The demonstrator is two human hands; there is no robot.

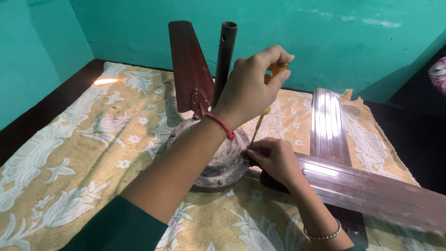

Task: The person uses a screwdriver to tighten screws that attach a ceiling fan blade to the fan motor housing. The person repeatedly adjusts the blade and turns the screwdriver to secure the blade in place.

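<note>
The left hand (251, 86) was clamped on the yellow-handled screwdriver (265, 109), its shaft slanting down to the round grey fan motor (218, 160) mid-table, where the nearer right hand (274, 160) pinched the brown metal blade (367, 188) at the motor's rim.

Screwdriver (265, 111) handle mostly buried in my left grip (251, 86); only yellow tip of handle and thin shaft show. Shaft tip hidden where it meets motor (218, 162) rim, behind fingers of my right grip (274, 160); can't tell if screw there. Motor top covered by my left forearm. Near blade (371, 188) root under right grip, far end cut by right edge. Second blade (329, 123) partly under it. Object at right edge (438, 74) cropped, can't identify. Bright blur on cloth (106, 81), unclear.
</note>
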